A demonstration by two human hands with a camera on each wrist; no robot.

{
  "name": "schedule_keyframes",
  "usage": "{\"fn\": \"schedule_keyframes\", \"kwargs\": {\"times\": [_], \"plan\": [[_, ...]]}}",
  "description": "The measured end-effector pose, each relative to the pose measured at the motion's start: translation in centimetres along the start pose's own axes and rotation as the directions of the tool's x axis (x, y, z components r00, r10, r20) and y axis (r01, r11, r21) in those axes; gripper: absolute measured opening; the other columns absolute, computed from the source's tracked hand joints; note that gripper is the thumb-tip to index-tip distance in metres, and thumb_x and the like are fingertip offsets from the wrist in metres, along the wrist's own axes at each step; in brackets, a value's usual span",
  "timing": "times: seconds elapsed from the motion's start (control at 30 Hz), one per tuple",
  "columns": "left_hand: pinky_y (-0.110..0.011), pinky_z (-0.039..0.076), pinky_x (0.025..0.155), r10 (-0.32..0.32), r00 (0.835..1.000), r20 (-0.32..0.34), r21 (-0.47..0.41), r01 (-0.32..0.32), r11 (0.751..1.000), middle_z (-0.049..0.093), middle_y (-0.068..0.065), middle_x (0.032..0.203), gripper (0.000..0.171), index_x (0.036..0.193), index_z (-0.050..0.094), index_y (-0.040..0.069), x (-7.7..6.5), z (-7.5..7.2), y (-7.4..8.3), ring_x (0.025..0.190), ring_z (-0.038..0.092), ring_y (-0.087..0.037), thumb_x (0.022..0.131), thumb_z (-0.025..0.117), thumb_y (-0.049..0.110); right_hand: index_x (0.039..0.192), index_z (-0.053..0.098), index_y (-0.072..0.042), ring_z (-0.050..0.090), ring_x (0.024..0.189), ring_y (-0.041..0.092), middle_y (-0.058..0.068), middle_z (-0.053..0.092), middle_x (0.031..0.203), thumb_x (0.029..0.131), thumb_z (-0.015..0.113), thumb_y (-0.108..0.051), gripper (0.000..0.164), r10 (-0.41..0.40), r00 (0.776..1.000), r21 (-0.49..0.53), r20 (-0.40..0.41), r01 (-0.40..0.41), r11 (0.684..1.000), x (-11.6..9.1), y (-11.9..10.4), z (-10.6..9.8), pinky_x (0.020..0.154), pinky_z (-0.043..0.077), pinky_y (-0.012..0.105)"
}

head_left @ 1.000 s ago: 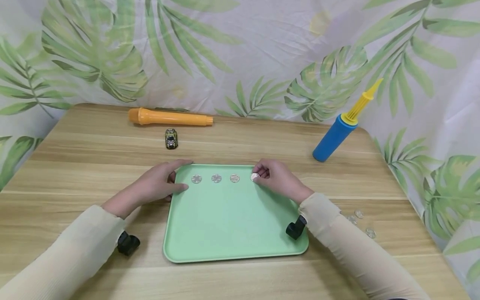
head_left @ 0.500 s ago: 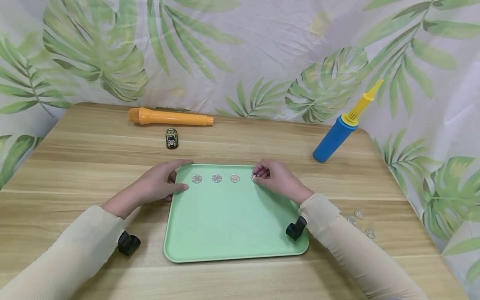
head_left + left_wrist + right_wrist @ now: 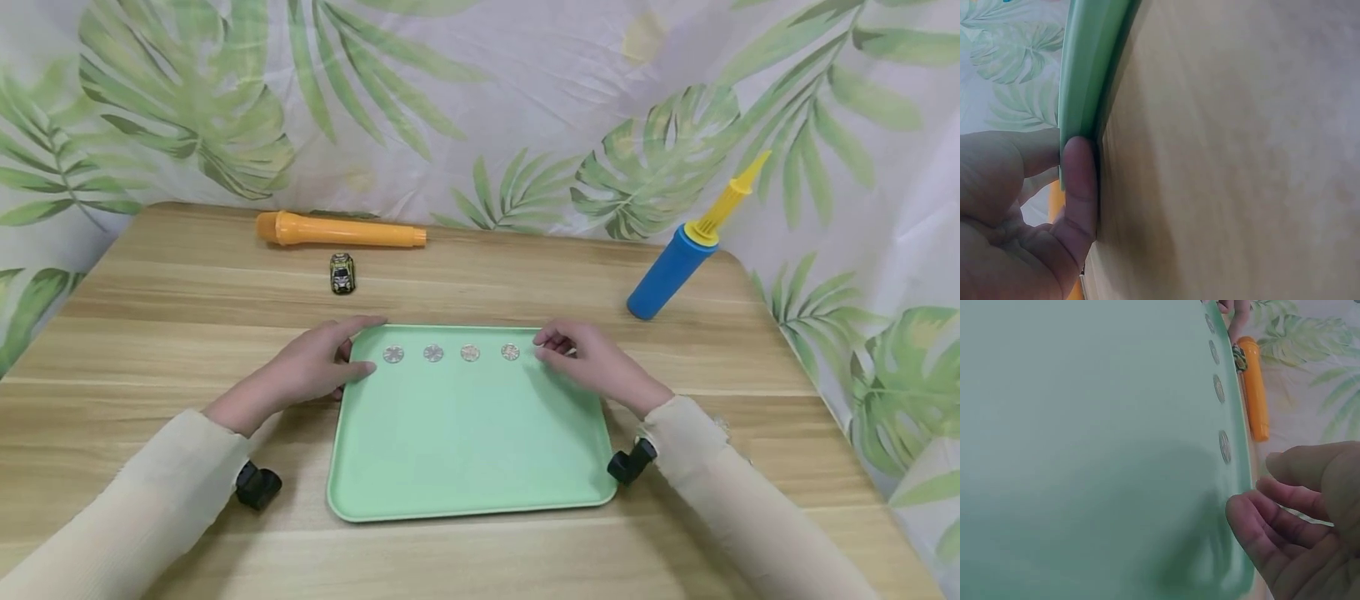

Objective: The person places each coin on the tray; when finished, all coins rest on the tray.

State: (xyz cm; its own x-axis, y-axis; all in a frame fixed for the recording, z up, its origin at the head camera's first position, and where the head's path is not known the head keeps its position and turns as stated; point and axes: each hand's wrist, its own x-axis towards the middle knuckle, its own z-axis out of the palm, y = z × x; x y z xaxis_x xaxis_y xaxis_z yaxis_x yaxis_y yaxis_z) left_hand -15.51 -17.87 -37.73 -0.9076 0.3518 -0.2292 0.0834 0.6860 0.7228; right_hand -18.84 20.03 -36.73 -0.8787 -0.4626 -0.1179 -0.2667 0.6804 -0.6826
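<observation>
Your right hand (image 3: 592, 360), loosely curled and empty, has left the round silvery coin (image 3: 510, 352) at the light-green rectangular tray's (image 3: 465, 442) 1 o'clock, so its placing fourth in line appears done, while your left hand (image 3: 318, 360) pinches the rim at 10 o'clock

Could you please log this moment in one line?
left hand: grips green tray, far-left corner; four coins: in row on tray; right hand: empty, at row's right end
</observation>
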Motion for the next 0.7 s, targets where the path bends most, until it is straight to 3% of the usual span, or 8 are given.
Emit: {"fn": "schedule_keyframes", "kwargs": {"times": [0.3,0.5,0.7], "plan": [[-0.032,0.056,0.059,-0.004,1.0,-0.005,0.009,0.004,1.0,0.061,-0.014,0.087,0.07,0.162,0.037,0.011,0.1,-0.1,-0.2,0.068,0.06,-0.019,0.1,0.069,0.011,0.111,0.071,-0.003,0.064,0.092,0.016,0.008,0.073,0.1,0.102,0.068,-0.012,0.014,0.019,0.996,-0.067,-0.091,-0.025,0.997,-4.8,2.4,-2.4,0.081,0.056,0.025],[-0.031,0.055,0.057,-0.002,1.0,-0.005,0.01,0.002,1.0,0.061,-0.013,0.085,0.069,0.162,0.038,0.011,0.2,0.1,-0.1,0.065,0.059,-0.018,0.1,0.069,0.011,0.109,0.07,-0.002,0.062,0.087,0.011,0.005,0.071,0.096,0.098,0.073,-0.012,0.015,0.063,0.997,-0.137,-0.047,-0.069,0.988,-8.3,3.1,-3.3,0.076,0.055,0.022],[-0.031,0.054,0.057,0.002,1.0,-0.005,0.017,-0.002,1.0,0.061,-0.013,0.086,0.069,0.162,0.037,0.011,0.3,0.1,0.0,0.065,0.059,-0.018,0.1,0.068,0.011,0.108,0.07,-0.005,0.058,0.086,0.007,0.0,0.068,0.096,0.094,0.078,-0.013,0.018,0.09,0.996,-0.185,0.005,-0.087,0.979,-11.1,3.9,-3.1,0.074,0.054,0.022]]}}
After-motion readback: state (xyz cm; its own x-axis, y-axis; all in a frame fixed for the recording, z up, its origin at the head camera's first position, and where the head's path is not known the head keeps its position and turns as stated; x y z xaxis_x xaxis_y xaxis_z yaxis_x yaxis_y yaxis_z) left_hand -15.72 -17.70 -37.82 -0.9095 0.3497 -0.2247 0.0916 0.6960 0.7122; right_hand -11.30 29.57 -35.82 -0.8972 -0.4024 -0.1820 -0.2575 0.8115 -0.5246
